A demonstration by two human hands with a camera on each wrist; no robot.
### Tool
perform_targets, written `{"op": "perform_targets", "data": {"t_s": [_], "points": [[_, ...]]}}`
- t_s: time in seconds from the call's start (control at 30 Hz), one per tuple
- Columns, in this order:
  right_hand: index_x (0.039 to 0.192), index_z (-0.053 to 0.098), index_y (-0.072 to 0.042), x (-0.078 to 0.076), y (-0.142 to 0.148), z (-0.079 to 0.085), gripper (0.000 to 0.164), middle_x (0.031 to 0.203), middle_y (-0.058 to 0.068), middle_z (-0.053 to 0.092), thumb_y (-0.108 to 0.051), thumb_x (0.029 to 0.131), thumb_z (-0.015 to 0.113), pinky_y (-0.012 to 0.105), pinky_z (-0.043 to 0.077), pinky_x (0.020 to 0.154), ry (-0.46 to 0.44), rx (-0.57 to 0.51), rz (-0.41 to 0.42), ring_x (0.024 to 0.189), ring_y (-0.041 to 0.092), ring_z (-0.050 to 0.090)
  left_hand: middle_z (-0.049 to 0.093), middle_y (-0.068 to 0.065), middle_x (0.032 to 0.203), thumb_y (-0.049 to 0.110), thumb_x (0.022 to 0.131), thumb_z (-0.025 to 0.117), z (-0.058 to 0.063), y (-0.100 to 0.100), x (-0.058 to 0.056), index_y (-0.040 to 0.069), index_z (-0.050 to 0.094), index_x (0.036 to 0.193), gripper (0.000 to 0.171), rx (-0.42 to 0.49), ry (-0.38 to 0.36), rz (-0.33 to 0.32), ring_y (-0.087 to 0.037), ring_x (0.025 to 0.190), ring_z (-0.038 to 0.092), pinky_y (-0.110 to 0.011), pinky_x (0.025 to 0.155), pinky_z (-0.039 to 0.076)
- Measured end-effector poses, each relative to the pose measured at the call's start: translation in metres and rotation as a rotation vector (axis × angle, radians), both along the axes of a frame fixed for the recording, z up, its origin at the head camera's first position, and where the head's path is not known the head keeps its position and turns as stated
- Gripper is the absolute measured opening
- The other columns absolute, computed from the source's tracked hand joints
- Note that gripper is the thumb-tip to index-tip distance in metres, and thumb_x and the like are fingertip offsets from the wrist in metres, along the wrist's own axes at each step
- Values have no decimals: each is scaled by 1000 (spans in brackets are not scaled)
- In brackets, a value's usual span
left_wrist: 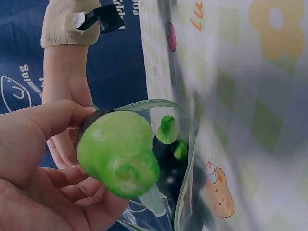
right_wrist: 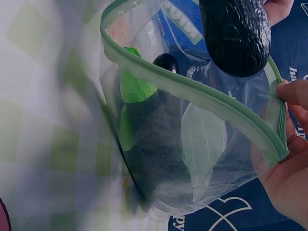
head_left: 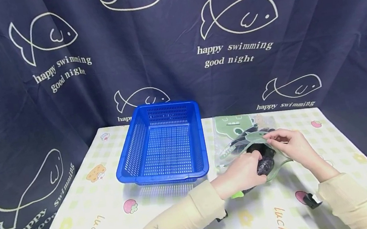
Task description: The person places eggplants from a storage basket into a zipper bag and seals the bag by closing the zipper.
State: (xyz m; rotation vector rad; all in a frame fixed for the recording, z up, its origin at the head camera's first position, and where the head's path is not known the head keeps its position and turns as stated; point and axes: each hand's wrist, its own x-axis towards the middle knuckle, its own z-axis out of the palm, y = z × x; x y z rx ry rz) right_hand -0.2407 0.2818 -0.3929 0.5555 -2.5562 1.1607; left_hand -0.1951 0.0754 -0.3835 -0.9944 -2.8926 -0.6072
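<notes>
My left hand (head_left: 243,174) grips a dark, glossy eggplant (head_left: 265,163) by its stem end. Its bright green cap (left_wrist: 118,151) faces the left wrist camera, and its rounded dark end hangs at the mouth of a clear zip bag (right_wrist: 192,91). With thumb and fingers my right hand (head_left: 294,148) pinches the green zip edge of that bag, whose mouth gapes. Inside the bag lie other dark eggplants (right_wrist: 154,149) with green caps, partly hidden behind the printed plastic.
A blue perforated basket (head_left: 164,178) stands left of the bag on the checked tablecloth (head_left: 99,216). Behind the table hangs a dark blue curtain (head_left: 168,54) with fish drawings.
</notes>
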Motion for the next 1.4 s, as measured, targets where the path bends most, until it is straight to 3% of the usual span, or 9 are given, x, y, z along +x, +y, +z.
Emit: {"op": "perform_targets", "data": {"t_s": [0.3, 0.6, 0.9, 1.23, 1.4], "points": [[98, 70, 2, 13, -13, 20, 15, 96, 15, 69, 1, 84, 66, 10, 46, 66, 25, 15, -1, 76, -6, 61, 61, 9, 89, 34, 75, 73, -8, 8, -3, 17, 54, 103, 38, -6, 2, 23, -1, 79, 53, -15, 66, 40], [102, 71, -4, 1, -1, 2, 18, 96, -8, 70, -7, 85, 69, 10, 47, 68, 24, 4, 4, 78, -7, 61, 61, 7, 92, 38, 77, 73, -13, 16, -5, 19, 54, 106, 39, -49, 11, 65, -3, 81, 56, -20, 68, 41], [100, 71, -7, 3, -2, 2, 15, 98, -10, 69, -11, 86, 68, 11, 47, 69, -1, -17, 4, 79, -6, 61, 61, 5, 95, 36, 78, 73, -19, 25, -8, 16, 53, 108, 41, -42, -14, 68, -3, 82, 55, -16, 65, 44], [101, 71, -10, -1, -1, 0, 15, 97, -26, 64, -13, 87, 67, 11, 46, 68, 5, 2, -5, 78, -6, 61, 63, 5, 98, 39, 76, 73, -23, 36, -10, 18, 53, 112, 46, -59, -32, 99, -4, 84, 58, -18, 63, 45], [101, 72, -11, -1, -1, 0, 15, 97, -26, 64, -15, 87, 68, 10, 46, 68, 0, 6, -14, 78, -7, 61, 63, 5, 98, 40, 76, 73, -28, 41, -12, 18, 54, 113, 47, -66, -39, 114, -4, 86, 59, -19, 64, 46]]}}
